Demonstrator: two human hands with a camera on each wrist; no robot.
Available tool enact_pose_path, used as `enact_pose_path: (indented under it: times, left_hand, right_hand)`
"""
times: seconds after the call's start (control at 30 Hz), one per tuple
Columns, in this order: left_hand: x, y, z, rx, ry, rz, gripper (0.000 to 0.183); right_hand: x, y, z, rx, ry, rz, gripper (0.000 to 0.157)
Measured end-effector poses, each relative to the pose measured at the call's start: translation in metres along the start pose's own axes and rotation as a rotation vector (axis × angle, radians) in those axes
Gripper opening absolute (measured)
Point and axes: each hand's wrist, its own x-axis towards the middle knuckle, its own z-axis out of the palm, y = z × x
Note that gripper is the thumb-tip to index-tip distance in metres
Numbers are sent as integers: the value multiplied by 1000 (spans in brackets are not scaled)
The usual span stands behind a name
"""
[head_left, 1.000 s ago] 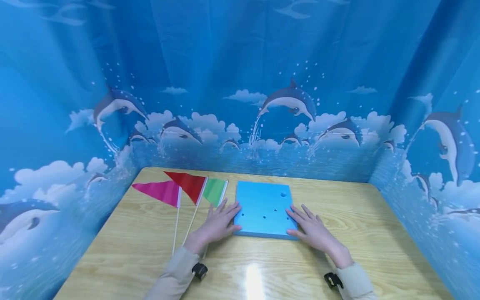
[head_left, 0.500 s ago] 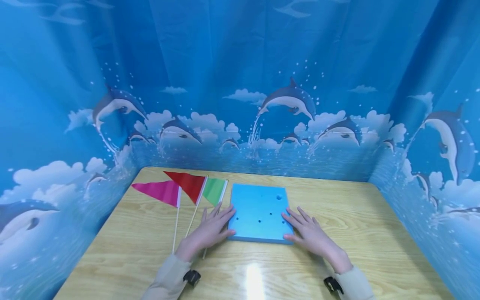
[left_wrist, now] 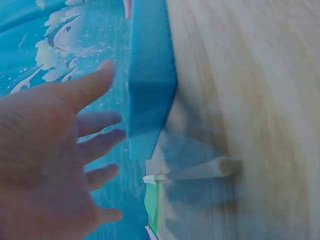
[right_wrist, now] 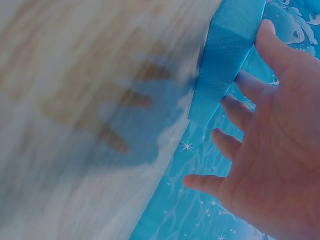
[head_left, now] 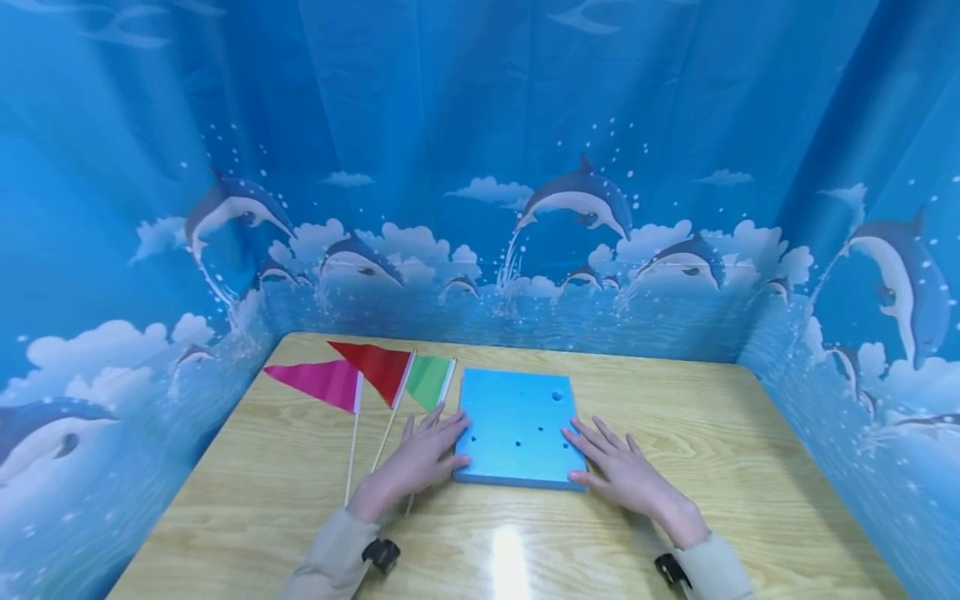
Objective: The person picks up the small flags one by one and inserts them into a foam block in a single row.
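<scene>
A flat blue foam block (head_left: 510, 417) with several small holes and one larger hole lies on the table between both hands. My left hand (head_left: 414, 462) rests its spread fingers on the block's left edge; in the left wrist view the thumb (left_wrist: 95, 84) and fingertips sit right at the blue side. On the opposite edge, my right hand (head_left: 621, 473) has its fingers extended over the rim. The right wrist view shows that palm (right_wrist: 285, 145), with the thumb tip at the block's corner. Neither hand is curled round anything.
Left of the block lie three pennant flags on thin sticks: magenta (head_left: 321, 383), red (head_left: 381, 368) and green (head_left: 430, 380). My left forearm crosses the green flag's stick. A dolphin-printed curtain (head_left: 480, 217) surrounds the wooden table (head_left: 720, 433) at the back and sides.
The foam block has slid a little left and nearer to me, with both hands staying at its edges. In the last half second it has barely moved. The flags lie as before.
</scene>
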Motion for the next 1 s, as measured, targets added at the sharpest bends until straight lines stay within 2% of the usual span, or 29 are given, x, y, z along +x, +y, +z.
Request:
enact_pose_path:
  times: [0.1, 0.27, 0.37, 0.5, 0.63, 0.73, 0.83, 1.0]
  left_hand:
    - [4, -1, -7, -49, 81, -30, 55]
    - [9, -7, -23, -269, 207, -190, 39]
    - [11, -12, -29, -420, 236, -287, 32]
    - [13, -18, -29, -534, 222, -389, 26]
    - [15, -24, -23, -543, 205, -450, 22]
    - [16, -27, -17, -511, 213, -475, 17]
    - [15, -27, -11, -407, 239, -476, 11]
    - [16, -22, -3, -242, 279, -460, 19]
  right_hand:
    - [0, 0, 0, 12, 3, 2, 70]
    - [0, -1, -2, 13, -15, 15, 70]
    - [1, 0, -1, 15, -27, 25, 71]
    - [2, 1, -1, 20, -37, 30, 71]
    - [3, 0, -2, 22, -37, 25, 71]
    - [3, 0, -2, 24, -37, 25, 70]
    - [2, 1, -2, 25, -40, 27, 71]
    - [2, 0, -2, 28, -40, 26, 71]
